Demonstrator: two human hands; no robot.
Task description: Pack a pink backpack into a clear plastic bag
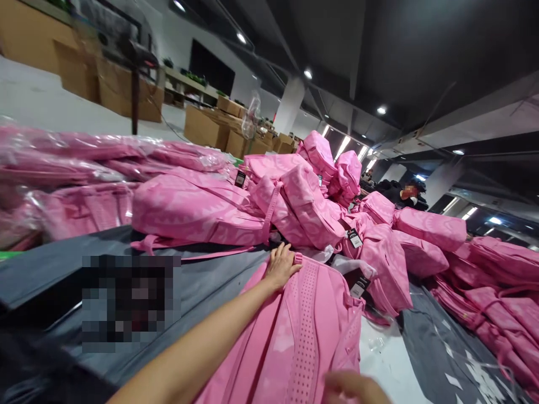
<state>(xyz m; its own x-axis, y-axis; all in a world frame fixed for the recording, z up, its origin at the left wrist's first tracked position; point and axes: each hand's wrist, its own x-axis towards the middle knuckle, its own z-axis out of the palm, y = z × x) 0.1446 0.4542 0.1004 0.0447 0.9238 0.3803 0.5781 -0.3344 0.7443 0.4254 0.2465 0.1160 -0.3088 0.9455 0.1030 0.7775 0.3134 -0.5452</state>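
Note:
A pink backpack (309, 325) lies on the grey cloth in front of me, its dotted shoulder strap facing up. At its top edge, beside the strap's upper end, my left hand (281, 266) is closed on the fabric with bent fingers. My right hand (356, 387) is low in the frame by the backpack's lower right side; it is smeared by motion and partly cut off, so its grip is unclear. A black-and-white hang tag (359, 287) shows just right of the backpack.
Behind rises a heap of pink patterned backpacks (311, 207). Plastic-wrapped pink bags (84, 160) are stacked at left, and more pink bags (492, 297) at right. White scraps (453, 380) lie on the grey cloth (210, 286). Cardboard boxes (206, 128) and a person (396, 193) are farther back.

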